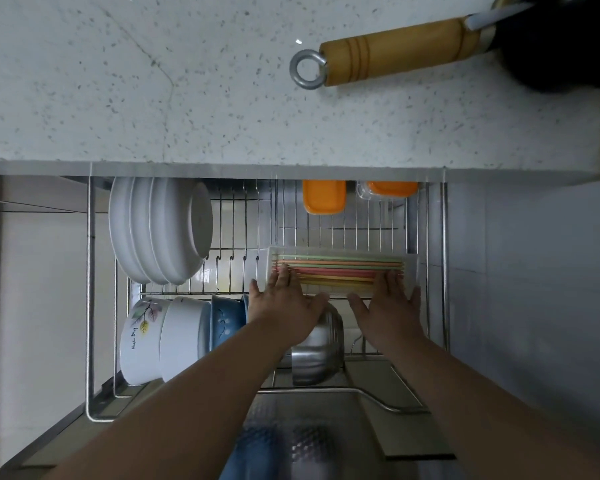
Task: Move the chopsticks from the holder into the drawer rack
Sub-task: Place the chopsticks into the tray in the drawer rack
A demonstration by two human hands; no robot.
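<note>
A bundle of pastel chopsticks (340, 268) in green, orange, pink and yellow lies flat in a clear plastic tray (411, 263) inside the pulled-out wire drawer rack (90, 289). My left hand (284, 306) rests palm down at the tray's left end, fingertips touching the chopstick ends. My right hand (388, 306) lies palm down at the tray's right end, fingers spread over the tray's near edge. Neither hand is closed around anything. No chopstick holder is in view.
White plates (153, 230) stand at the rack's back left; white and blue bowls (174, 337) and a steel bowl (319, 348) stand in front. Orange-lidded boxes (324, 197) sit at the back. On the speckled countertop (118, 81) above lies a wooden pan handle (392, 51).
</note>
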